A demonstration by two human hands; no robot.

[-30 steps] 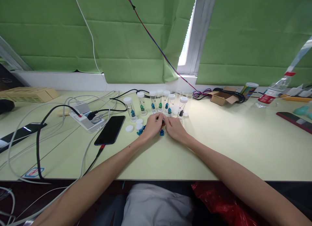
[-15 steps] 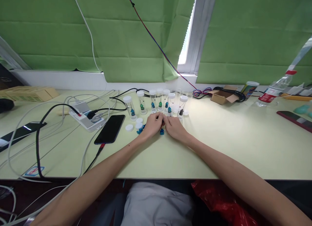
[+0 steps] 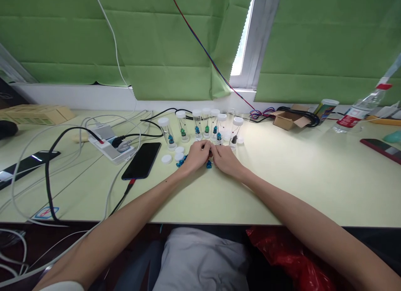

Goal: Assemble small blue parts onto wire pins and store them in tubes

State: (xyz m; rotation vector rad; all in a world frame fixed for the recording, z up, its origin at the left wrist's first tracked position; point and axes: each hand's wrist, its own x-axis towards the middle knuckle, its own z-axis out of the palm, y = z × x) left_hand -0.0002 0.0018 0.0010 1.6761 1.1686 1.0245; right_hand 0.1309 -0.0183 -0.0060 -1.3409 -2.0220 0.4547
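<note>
My left hand (image 3: 199, 154) and my right hand (image 3: 224, 158) meet over the table, fingers closed and fingertips together. Whatever they pinch is small, dark and mostly hidden by the fingers. Just below them on the table lies a small blue part (image 3: 209, 165). More blue parts (image 3: 181, 162) sit beside my left hand, next to several white caps (image 3: 166, 159). Behind the hands stands a row of clear capped tubes, among them one with a blue piece (image 3: 171, 139), one with a green piece (image 3: 183, 132) and one with a dark piece (image 3: 234, 139).
To the left are a black phone (image 3: 142, 160) on a cable, a white power strip (image 3: 113, 148) and tangled cords. An open cardboard box (image 3: 286, 119), a can (image 3: 326, 110) and a water bottle (image 3: 354, 115) stand at the back right. A red phone (image 3: 382, 150) lies farther right.
The view has tilted slightly downward, so the table sits a little higher in the picture. My hands stay together in the same place, with only slight finger movement.
</note>
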